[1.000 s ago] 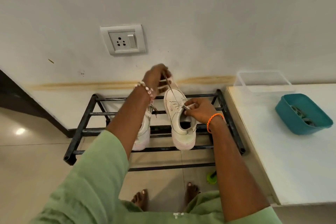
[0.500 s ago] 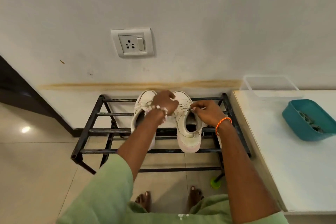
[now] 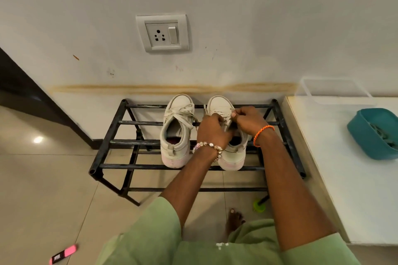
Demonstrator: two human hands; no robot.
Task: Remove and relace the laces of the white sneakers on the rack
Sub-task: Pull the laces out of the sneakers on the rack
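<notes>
Both hands, left hand (image 3: 212, 130) and right hand (image 3: 247, 121), are pinching laces (image 3: 228, 119) on the right sneaker (image 3: 226, 135); bare rack (image 3: 129, 142) rails are flanking the pair.

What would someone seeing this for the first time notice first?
Two hands meet over the right sneaker on the black rack: the left hand and right hand both have fingers curled at its laces. The left sneaker stands beside it, laces loosely crossed. A wall socket sits above, and a teal tub rests on the white counter at right.
</notes>
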